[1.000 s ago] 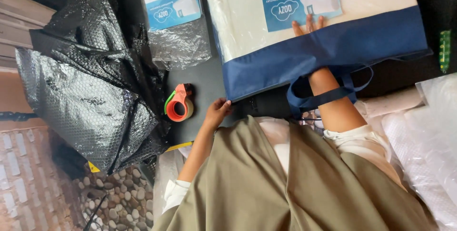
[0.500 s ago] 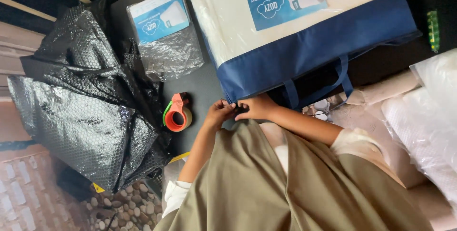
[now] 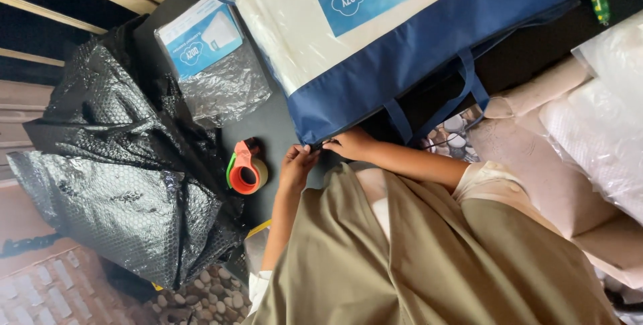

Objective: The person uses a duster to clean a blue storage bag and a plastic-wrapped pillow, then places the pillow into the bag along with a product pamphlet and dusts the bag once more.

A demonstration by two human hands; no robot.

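Head view: your right grip (image 3: 349, 143) is closed, fingertips pinched on the near edge of the blue bag (image 3: 429, 50), close to its corner. What it pinches is small and dark, too small to make out. Your left grip (image 3: 298, 163) sits just beside the right one, fingers curled toward the same corner. You cannot tell from here whether it holds the fabric or only touches it.

The bag lies on the dark worktop (image 3: 274, 124), beyond both grips, with a pale pillow and a blue card showing through its clear top. Its blue carry handles (image 3: 469, 90) hang over the worktop's edge, past your right grip.

On the outer side of your left grip, near it but apart, an orange tape dispenser (image 3: 246, 167) rests on the worktop. Farther out that way lies a crumpled heap of black bubble wrap (image 3: 120, 164). Beyond the dispenser lies a clear plastic packet (image 3: 211, 63) with a blue card. Wrapped white cushions (image 3: 603, 117) are stacked well out from your right grip.
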